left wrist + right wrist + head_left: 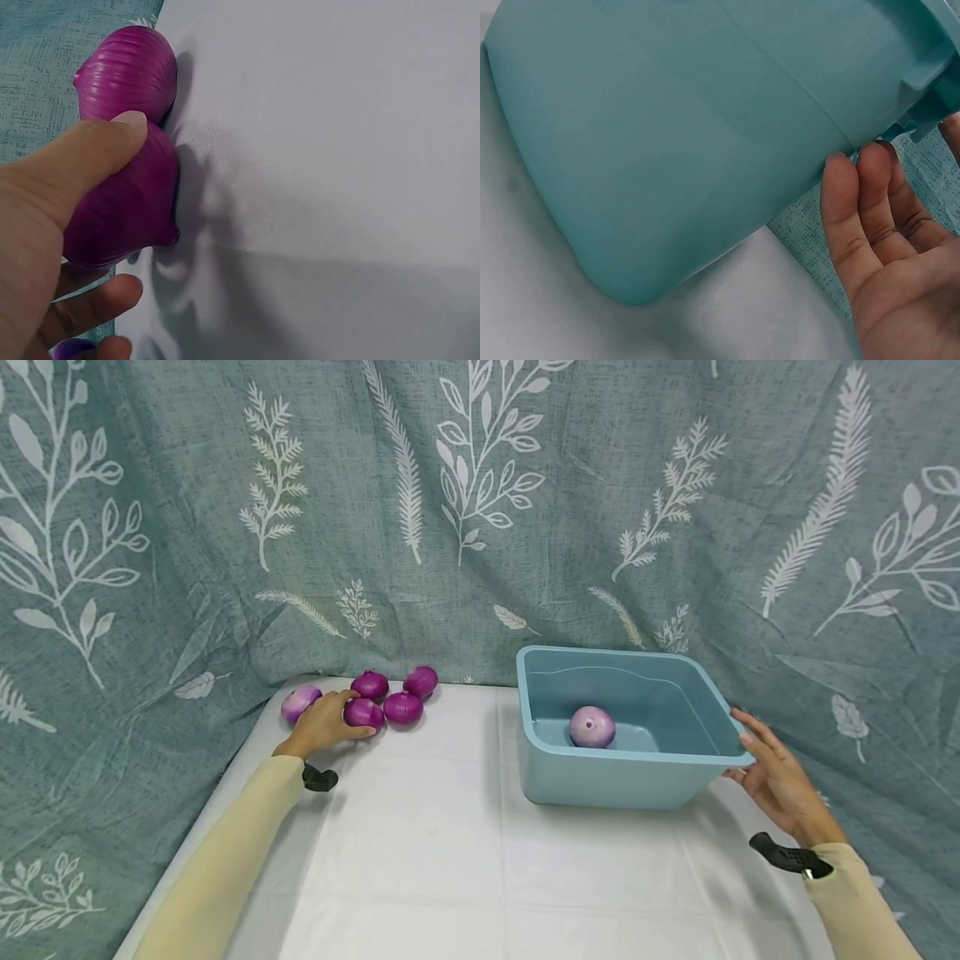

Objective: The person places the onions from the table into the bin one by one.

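Note:
My left hand [321, 723] is at the far left of the table, its thumb and fingers around a red onion [363, 714]. In the left wrist view the thumb lies across this purple onion [124, 199], and other fingers show below it. Beside it sit several more onions, one of them [403, 709] to its right and a paler one [302, 703] partly behind the hand. My right hand [780, 789] is at the right end of a blue plastic bin [637, 781]. Its nearly straight fingers [841, 187] touch the bin's outer side just under the rim.
One pale purple onion [592, 727] lies inside the bin, toward its left. A white cloth [420, 860] covers the table. Behind and beside it hangs a grey-green curtain [562, 568] with white leaf prints, close to the bin and the onions.

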Tool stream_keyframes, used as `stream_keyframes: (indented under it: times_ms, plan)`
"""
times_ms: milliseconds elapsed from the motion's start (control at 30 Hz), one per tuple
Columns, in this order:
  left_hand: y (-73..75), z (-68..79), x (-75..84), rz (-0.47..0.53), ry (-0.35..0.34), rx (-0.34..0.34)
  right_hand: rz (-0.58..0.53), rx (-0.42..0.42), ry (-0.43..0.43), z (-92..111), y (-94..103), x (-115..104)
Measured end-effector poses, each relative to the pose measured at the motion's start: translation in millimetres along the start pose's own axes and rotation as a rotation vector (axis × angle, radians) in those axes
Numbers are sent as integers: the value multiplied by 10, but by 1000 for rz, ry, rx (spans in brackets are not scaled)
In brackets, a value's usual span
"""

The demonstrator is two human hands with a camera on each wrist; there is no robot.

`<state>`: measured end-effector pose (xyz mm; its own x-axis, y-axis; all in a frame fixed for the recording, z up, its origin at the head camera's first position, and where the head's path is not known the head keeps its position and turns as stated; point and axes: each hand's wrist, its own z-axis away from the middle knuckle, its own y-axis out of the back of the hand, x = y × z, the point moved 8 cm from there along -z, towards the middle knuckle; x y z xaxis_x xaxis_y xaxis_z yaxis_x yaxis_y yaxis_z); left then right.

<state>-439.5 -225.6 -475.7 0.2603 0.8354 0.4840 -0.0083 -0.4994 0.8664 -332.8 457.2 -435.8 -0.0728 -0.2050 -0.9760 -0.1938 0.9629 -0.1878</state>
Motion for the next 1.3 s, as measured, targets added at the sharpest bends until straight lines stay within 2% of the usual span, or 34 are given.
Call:
stream_keyframes:
  times_ms: [433, 733, 967, 1300]
  plan:
    - [27, 44, -32, 46, -47, 6, 15, 13, 2, 2, -16, -5]
    - [71, 83, -33, 109, -61, 11, -56, -30, 19, -7, -51, -20]
    - [93, 69, 75, 96, -118, 31, -55, -30, 23, -6, -43, -15]
    - [194, 77, 364, 77, -172, 30, -62, -41, 35, -6, -56, -21]
